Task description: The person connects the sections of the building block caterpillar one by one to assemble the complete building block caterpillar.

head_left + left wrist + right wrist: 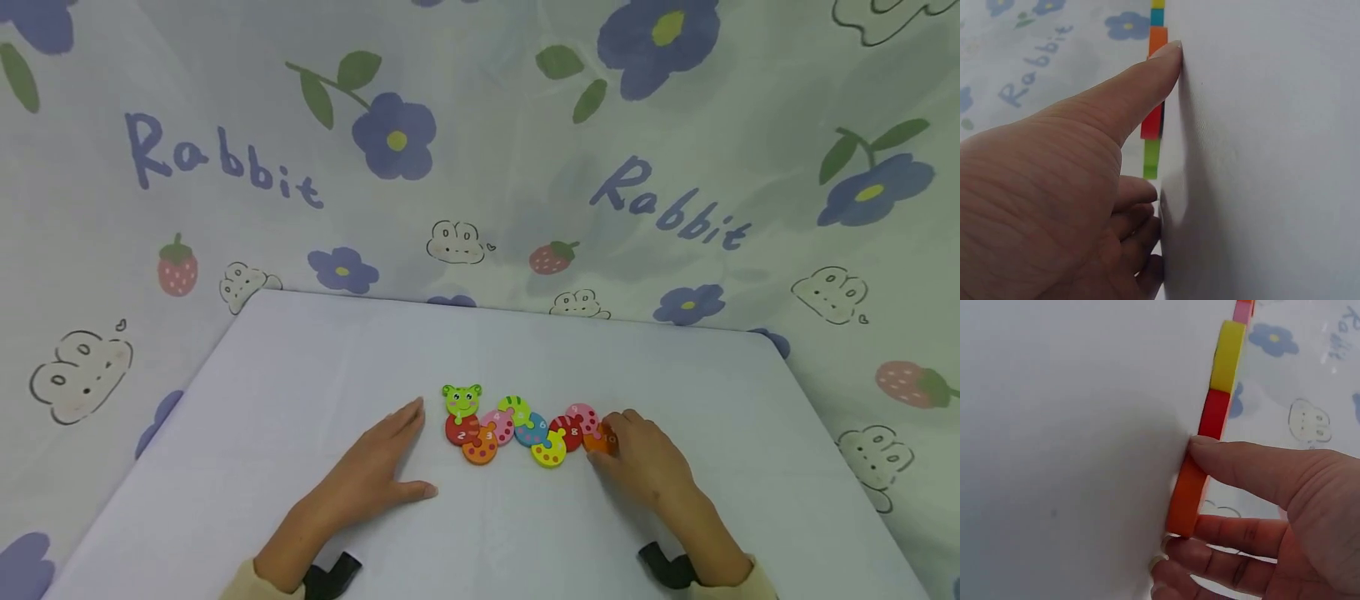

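A caterpillar-shaped jigsaw puzzle (pixel 531 429) lies on the white table, its round coloured pieces joined in a wavy row and most bearing numbers. The green head piece (pixel 461 401), with a smiling face, is at the left end. At the right end, my right hand (pixel 645 458) pinches the orange end piece (pixel 1186 497) between thumb and fingers, partly covering it. This piece meets the pink piece marked 9 (pixel 582 416). My left hand (pixel 375 471) rests on the table left of the head piece, apart from the puzzle, with its fingers extended and thumb spread.
The white table (pixel 337 358) reaches back to a patterned cloth (pixel 480 150) with flowers, rabbits and strawberries. Black straps or mounts (pixel 333 575) show at both wrists near the front edge of the view.
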Tool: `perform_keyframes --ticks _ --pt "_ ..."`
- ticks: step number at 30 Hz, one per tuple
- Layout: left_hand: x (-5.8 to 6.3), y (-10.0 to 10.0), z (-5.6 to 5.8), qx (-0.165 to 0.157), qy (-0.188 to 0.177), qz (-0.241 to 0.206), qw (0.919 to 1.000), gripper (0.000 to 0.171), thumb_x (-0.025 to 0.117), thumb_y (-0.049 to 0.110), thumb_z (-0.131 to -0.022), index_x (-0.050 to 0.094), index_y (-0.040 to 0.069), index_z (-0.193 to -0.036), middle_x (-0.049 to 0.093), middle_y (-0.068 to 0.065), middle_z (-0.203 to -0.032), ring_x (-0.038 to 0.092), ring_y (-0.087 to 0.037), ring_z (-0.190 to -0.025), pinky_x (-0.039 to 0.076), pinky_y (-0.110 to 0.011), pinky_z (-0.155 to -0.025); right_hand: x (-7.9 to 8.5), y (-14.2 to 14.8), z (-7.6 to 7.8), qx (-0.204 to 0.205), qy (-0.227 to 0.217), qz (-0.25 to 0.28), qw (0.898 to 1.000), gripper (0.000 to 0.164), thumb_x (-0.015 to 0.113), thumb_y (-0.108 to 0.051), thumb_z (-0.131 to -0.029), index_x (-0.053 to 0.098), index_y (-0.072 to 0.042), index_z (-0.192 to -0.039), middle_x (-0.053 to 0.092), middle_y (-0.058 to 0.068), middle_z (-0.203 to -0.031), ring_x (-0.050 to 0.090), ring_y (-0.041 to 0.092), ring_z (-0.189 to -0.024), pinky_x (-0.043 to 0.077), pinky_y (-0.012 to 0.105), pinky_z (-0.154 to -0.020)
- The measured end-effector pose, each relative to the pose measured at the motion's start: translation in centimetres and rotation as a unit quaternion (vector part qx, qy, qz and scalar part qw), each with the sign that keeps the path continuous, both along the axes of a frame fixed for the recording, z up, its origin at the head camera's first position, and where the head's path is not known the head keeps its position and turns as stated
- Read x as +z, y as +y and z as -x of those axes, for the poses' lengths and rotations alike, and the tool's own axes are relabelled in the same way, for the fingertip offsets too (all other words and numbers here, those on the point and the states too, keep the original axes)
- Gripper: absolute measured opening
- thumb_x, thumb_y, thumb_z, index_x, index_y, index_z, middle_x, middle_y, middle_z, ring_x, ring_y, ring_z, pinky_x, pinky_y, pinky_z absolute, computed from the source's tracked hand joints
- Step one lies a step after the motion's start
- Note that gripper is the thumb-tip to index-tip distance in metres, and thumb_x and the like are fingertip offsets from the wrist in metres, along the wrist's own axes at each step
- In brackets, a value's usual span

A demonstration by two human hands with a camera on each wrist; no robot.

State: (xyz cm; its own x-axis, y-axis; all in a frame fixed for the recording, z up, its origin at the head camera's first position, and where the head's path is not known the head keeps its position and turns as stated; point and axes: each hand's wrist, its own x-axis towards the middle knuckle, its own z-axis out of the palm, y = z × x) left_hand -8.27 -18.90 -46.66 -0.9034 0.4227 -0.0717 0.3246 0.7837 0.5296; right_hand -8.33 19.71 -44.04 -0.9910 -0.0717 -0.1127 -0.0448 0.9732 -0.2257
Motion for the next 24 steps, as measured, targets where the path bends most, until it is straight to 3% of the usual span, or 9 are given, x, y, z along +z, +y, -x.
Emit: perform_keyframes --ticks 5,10,14,24 --pt "-0.3 0.0 0.2 -0.007 -0.004 -0.004 1.0 0.106 0.087 0.053 -0.082 0.036 0.004 -0.162 0.024 -0.006 -0.172 0.026 -0.033 -0.156 0.029 -0.056 -0.122 -0.5 0.7 1.1 -0.008 -0.029 0.054 0.998 0.057 0.089 -0.03 -0.084 0.066 0.001 -0.126 0.057 0.003 -0.086 0.054 0.019 -0.077 0.056 0.035 -0.068" --pt "-0.7 0.2 0.4 -0.009 -0.012 -0.008 0.9999 0.106 0.088 0.053 -0.081 0.038 0.005 -0.161 0.025 -0.005 -0.172 0.027 -0.033 -0.156 0.029 -0.057 -0.122 -1.1 1.2 1.0 -0.033 -0.057 0.103 0.993 0.061 0.089 -0.031 -0.084 0.062 0.001 -0.128 0.06 0.005 -0.094 0.056 0.02 -0.083 0.06 0.04 -0.073" --pt "-1.3 0.3 0.9 -0.022 -0.015 -0.036 0.999 0.104 0.086 0.051 -0.083 0.036 0.007 -0.163 0.024 -0.005 -0.172 0.023 -0.034 -0.157 0.024 -0.059 -0.124 -1.2 1.9 0.7 -0.052 -0.057 0.116 0.99 0.067 0.092 -0.032 -0.081 0.059 0.0 -0.13 0.059 0.006 -0.099 0.057 0.021 -0.087 0.062 0.042 -0.077" --pt "-3.0 -0.9 1.8 0.014 0.059 -0.088 0.9943 0.076 0.084 0.035 -0.09 0.051 0.013 -0.156 0.039 0.001 -0.166 0.033 -0.028 -0.153 0.027 -0.061 -0.121 -1.3 3.2 1.9 -0.002 -0.082 0.159 0.984 0.079 0.093 -0.038 -0.078 0.056 -0.007 -0.141 0.059 0.002 -0.097 0.056 0.019 -0.087 0.059 0.032 -0.075"
